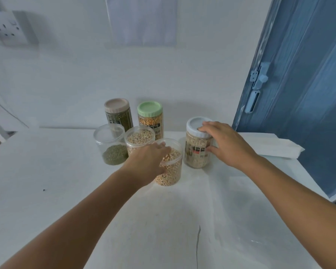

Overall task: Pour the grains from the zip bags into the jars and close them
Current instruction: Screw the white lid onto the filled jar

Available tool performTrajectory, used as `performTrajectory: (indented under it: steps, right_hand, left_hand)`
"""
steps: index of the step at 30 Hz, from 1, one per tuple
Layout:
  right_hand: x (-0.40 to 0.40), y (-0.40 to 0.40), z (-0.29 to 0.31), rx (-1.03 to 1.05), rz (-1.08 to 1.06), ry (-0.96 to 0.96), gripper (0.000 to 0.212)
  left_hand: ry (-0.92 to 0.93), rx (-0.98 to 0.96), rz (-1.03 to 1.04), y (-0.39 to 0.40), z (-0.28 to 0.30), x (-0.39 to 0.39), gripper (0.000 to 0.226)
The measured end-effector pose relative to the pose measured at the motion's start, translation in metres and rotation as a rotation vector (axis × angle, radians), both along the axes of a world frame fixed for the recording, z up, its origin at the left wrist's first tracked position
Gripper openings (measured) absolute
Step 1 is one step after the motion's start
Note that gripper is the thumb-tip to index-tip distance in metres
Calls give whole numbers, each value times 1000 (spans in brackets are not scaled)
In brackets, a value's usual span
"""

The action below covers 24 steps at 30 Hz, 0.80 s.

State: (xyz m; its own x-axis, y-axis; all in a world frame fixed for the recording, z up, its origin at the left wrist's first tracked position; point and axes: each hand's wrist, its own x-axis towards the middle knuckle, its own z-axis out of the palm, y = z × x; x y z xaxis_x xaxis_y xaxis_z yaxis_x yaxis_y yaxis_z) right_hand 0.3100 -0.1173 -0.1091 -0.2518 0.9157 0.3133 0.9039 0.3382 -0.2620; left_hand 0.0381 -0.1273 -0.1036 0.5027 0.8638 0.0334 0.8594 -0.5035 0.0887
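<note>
On the table (66,191), right hand (224,144) grips the white-lidded jar (195,152); left hand (149,162) grips an open jar (172,169).

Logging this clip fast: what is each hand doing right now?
Left hand: grips the short jar of yellow grains.
Right hand: grips the white-lidded jar.

One head-worn view looks forward and down over a white table (47,171), close above both outstretched forearms, facing a wall (66,74) and a blue door (299,94).
</note>
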Motion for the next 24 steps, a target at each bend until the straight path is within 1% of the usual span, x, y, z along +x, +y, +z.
performTrajectory:
  steps: [3,9,13,18,24]
  right_hand:
    - [-5,16,3,46,24,-62,63]
    - [-22,71,3,62,-31,-194,56]
    - [-30,98,6,65,-45,-196,49]
    - [-31,119,5,73,-50,-174,52]
    - [-30,127,2,22,-33,-165,50]
  left_hand:
    - [-22,-18,11,2,-1,1,74]
    - [-14,-13,19,11,-1,13,71]
    - [5,17,15,20,1,21,68]
    - [14,28,8,31,0,29,65]
    - [14,33,11,42,-1,34,63]
